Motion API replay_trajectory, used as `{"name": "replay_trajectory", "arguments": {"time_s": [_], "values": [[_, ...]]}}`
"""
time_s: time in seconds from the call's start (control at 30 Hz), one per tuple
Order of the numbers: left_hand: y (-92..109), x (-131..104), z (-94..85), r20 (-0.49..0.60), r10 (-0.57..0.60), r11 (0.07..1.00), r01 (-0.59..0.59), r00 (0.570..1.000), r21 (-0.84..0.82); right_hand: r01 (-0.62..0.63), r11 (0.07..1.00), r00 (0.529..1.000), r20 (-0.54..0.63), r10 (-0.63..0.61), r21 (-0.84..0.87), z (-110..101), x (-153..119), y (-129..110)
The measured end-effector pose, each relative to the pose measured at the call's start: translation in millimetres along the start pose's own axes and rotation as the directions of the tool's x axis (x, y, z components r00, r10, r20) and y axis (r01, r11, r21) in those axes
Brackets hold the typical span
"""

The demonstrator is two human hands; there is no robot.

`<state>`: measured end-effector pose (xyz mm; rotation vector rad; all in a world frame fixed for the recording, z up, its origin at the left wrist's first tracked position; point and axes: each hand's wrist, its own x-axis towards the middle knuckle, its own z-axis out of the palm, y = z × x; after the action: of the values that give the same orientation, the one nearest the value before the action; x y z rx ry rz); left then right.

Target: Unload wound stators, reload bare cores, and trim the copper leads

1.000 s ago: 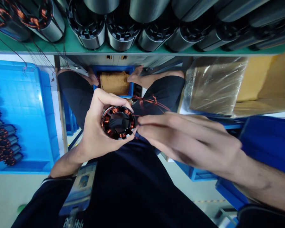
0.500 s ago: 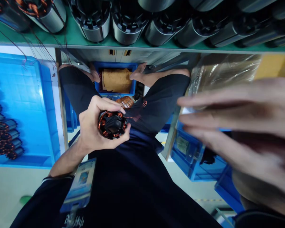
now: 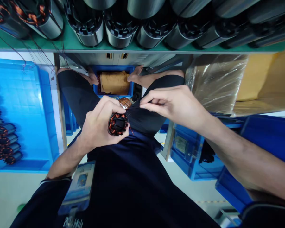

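Copper-wound ring (image 3: 118,124) sits in the left hand (image 3: 97,125), end face up toward the camera, above the lap. Main change is the right hand (image 3: 166,101): half a second ago it was a spread, blurred shape out at the far right, over the boxes; now it's back near the middle, sharp, fingertips drawn together. One second ago it was right up at the ring's side; now a gap shows between them. Left hand keeps the same wrap throughout, and the ring has shifted slightly right in view since the last frame.

Grip, left: curled firmly round the ring from its left side, fingers along the far edge, thumb round the near right edge, the wound face left uncovered between them. Grip, right: thumb and finger pinched closed, to the right of the ring and a bit farther from the body, clear of it. Can't tell whether a thin wire is in that pinch. Short reddish wire (image 3: 131,129) pokes out just beside the left thumb tip.

Brown ridged object (image 3: 125,103) lies just beyond the ring, partly hidden by the left fingers. Dark trousers (image 3: 148,120) underneath. Blue tray (image 3: 21,82) at left holds piled wound cores (image 3: 8,142).
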<state>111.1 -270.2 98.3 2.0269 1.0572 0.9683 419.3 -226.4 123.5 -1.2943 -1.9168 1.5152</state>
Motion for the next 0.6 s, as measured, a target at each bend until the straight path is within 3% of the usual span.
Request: {"name": "replay_trajectory", "arguments": {"time_s": [0.07,0.1,0.23,0.3,0.37,0.4,0.47,0.6], "values": [[-1,-2,2.1,0.035,0.021,0.993,-0.025,0.999,0.114,0.024,0.991,0.992,-0.116,-0.04,-0.135,1,-4,-13],[-1,-1,3.4,0.05,0.045,0.988,-0.052,0.998,0.146,0.044,0.987,0.991,-0.121,-0.063,-0.154,4,-6,-22],[6,6,7.8,0.023,0.222,0.946,-0.221,0.975,0.237,0.103,0.994,0.99,0.096,-0.099,-0.04,28,-10,-48],[9,8,8.6,0.036,0.196,0.958,-0.199,0.98,0.204,0.054,0.998,0.983,0.174,-0.06,0.041,34,-8,-49],[11,10,9.5,0.112,0.002,0.998,-0.008,0.994,0.055,-0.006,0.994,0.975,0.22,-0.019,0.112,31,-8,-48],[12,11,10.5,0.174,-0.126,0.99,0.135,0.977,-0.039,-0.021,0.99,0.973,0.232,-0.012,0.137,27,-8,-48],[12,14,14.6,0.296,-0.288,0.916,0.352,0.911,-0.191,-0.012,0.987,0.972,0.234,-0.026,0.162,16,-9,-51],[6,14,26.8,0.478,-0.416,0.721,0.601,0.774,-0.345,0.124,0.987,0.961,0.236,-0.145,0.099,-7,-10,-69]]}}
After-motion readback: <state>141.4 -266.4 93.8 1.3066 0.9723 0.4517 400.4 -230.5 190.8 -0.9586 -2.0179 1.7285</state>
